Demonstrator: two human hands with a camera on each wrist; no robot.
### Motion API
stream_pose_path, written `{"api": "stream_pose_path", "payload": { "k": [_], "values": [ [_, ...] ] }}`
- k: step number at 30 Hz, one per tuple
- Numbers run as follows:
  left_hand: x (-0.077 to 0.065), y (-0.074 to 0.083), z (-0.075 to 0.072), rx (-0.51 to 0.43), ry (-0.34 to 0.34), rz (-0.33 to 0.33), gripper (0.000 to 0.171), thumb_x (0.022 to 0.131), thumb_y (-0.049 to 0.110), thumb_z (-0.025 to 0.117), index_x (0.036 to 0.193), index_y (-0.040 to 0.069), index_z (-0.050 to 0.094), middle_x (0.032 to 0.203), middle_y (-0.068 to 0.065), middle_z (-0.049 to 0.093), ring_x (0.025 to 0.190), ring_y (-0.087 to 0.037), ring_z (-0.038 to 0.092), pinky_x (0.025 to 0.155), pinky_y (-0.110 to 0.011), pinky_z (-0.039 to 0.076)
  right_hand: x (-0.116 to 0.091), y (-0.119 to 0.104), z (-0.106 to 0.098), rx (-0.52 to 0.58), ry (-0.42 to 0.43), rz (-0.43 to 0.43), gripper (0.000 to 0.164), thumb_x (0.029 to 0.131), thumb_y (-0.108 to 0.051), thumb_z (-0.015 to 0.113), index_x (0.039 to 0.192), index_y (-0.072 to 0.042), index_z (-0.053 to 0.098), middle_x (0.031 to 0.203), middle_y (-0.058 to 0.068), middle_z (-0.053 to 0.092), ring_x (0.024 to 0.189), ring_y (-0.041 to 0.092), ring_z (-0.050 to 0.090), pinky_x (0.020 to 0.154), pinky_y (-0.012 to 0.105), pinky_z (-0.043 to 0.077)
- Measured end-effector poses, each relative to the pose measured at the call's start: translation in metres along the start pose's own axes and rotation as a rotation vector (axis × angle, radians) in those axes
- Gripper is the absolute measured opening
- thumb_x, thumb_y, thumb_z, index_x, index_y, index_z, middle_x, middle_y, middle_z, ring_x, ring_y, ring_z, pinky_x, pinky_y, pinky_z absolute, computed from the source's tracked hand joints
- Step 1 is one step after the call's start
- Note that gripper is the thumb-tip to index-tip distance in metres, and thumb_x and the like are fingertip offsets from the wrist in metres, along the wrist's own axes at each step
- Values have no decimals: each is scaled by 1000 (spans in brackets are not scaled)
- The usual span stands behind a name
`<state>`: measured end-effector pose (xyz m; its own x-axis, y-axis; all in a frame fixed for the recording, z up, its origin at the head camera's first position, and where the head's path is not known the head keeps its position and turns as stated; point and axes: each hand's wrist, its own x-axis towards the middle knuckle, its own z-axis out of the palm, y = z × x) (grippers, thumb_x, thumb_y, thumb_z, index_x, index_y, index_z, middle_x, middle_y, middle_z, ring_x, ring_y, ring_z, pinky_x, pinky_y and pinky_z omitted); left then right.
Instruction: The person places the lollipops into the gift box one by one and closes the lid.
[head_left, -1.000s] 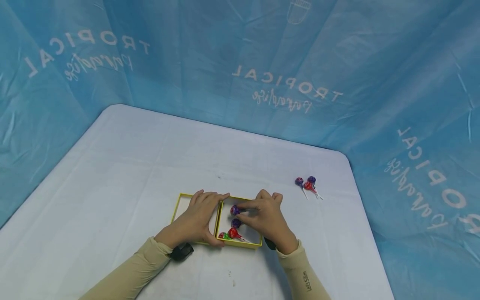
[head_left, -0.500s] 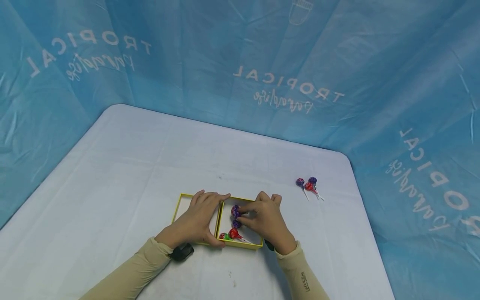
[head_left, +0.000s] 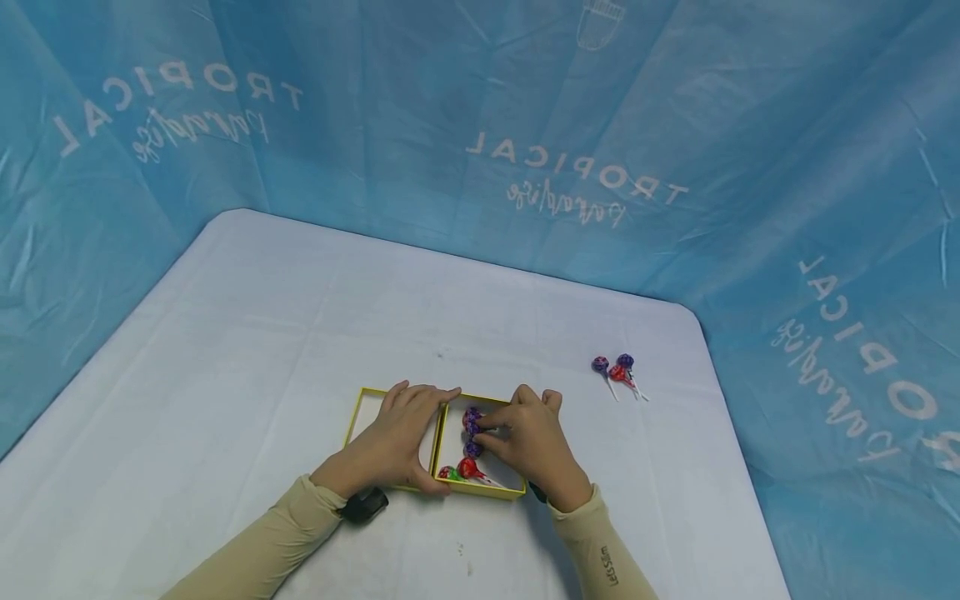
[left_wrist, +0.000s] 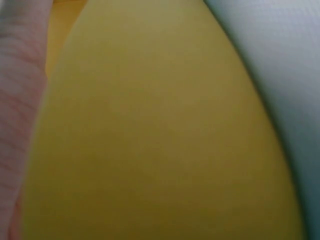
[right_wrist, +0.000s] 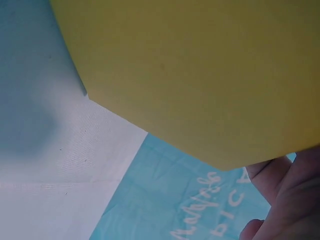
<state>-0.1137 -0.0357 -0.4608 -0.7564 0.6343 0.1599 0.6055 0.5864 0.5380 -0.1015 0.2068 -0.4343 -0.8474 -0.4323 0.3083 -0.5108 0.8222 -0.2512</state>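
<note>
A yellow-edged box point(head_left: 487, 492) with a white inside and two sections side by side lies on the table. My left hand point(head_left: 392, 439) spans the left section and grips the box, thumb at the near wall, fingertips at the far rim. Reaching into the right section, my right hand point(head_left: 536, 440) pinches a purple lollipop point(head_left: 474, 428) between thumb and finger; its stick is hidden. Another purple lollipop point(head_left: 472, 450) lies just nearer. In the near left corner are a red lollipop point(head_left: 468, 467) and a green-and-red lollipop point(head_left: 447, 472). Both wrist views mostly show the yellow box wall point(left_wrist: 160, 120).
Two purple-headed lollipops point(head_left: 600, 365) and a red one point(head_left: 617, 372) lie in a cluster on the white table point(head_left: 360, 308), right of the box and farther back. Blue printed curtains point(head_left: 420, 125) surround the table's far and side edges.
My right hand has shifted very slightly within the right section, and the pinched lollipop now shows a little nearer to me. The left hand and the box stay in place.
</note>
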Motion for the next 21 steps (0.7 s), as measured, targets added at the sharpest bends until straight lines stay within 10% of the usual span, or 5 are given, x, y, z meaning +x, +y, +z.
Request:
{"api": "stream_pose_path", "payload": {
  "k": [21],
  "values": [
    [1, -2, 3, 28, 13, 2, 127, 55, 66, 89, 157, 19, 32, 145, -6, 49, 139, -29, 38, 119, -60, 19, 0, -5, 0, -70, -85, 36, 14, 78, -37, 87, 91, -32, 84, 81, -14, 76, 73, 9, 31, 74, 42, 16]
  ]
}}
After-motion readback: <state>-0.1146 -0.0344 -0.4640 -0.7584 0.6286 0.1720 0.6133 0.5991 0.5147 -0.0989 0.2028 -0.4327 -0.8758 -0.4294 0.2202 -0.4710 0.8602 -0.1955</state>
